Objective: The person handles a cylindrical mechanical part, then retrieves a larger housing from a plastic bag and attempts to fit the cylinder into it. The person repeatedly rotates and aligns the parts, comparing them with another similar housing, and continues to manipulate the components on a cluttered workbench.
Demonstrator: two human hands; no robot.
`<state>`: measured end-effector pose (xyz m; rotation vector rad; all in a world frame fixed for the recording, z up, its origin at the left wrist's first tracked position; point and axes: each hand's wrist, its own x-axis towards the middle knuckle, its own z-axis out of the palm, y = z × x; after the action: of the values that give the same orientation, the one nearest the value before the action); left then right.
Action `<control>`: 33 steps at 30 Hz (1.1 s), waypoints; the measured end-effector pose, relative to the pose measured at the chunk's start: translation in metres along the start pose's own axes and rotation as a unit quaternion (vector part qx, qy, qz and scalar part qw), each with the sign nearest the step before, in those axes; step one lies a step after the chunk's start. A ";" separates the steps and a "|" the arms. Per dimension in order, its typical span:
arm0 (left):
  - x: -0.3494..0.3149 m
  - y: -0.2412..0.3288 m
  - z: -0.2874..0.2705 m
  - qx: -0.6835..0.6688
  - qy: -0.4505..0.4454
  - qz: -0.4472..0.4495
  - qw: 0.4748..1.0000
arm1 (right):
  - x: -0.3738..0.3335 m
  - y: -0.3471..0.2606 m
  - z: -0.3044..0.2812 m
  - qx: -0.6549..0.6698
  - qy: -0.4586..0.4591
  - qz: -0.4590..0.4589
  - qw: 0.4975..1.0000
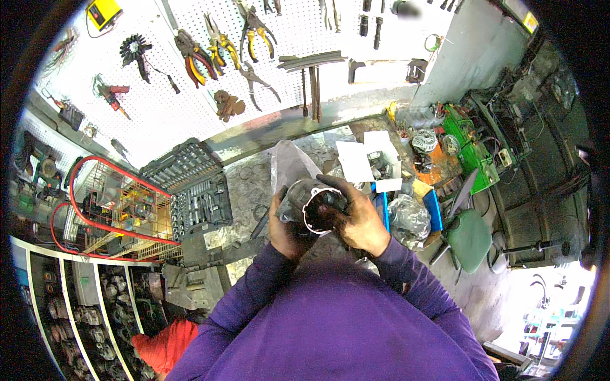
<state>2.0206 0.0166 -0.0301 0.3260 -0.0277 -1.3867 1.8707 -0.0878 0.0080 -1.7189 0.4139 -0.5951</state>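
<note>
Close to my body, both hands hold a round, hollow metal motor housing (316, 192) above the workbench. Its bright rim faces me and the inside is dark. My left hand (285, 227) wraps the left side of it. The right hand (363, 219) grips the other side, fingers over the top and thumb near the opening. Just behind the housing is a clear plastic bag (292, 162); I cannot tell whether it touches the part. Both hands look smudged with dark grime.
An opened socket set case (202, 202) and a red-rimmed wire basket (124, 209) stand left. To the right are a white box (381, 149), a blue bin (432, 209) with plastic wrap, and a green crate (473, 152). Pliers (222, 44) hang on the pegboard (159, 38).
</note>
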 end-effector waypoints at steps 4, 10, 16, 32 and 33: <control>-0.004 0.002 -0.003 0.036 0.034 0.014 0.999 | 0.004 0.008 0.004 0.033 -0.016 0.011 0.999; -0.009 0.007 -0.007 0.050 0.088 0.007 0.995 | 0.009 0.018 0.009 0.108 -0.020 0.013 0.994; -0.006 0.011 -0.002 0.060 0.074 0.025 0.995 | 0.013 0.010 0.014 0.100 -0.011 0.016 0.995; -0.017 -0.006 0.026 0.505 -0.094 0.259 0.818 | 0.002 0.047 0.007 0.546 0.053 -0.014 0.836; -0.018 -0.002 0.028 0.551 -0.104 0.263 0.785 | 0.000 0.047 0.005 0.531 0.051 -0.040 0.845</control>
<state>2.0090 0.0278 -0.0010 1.0439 -1.0747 -0.6940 1.8754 -0.0949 -0.0383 -0.6319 0.0318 -0.7775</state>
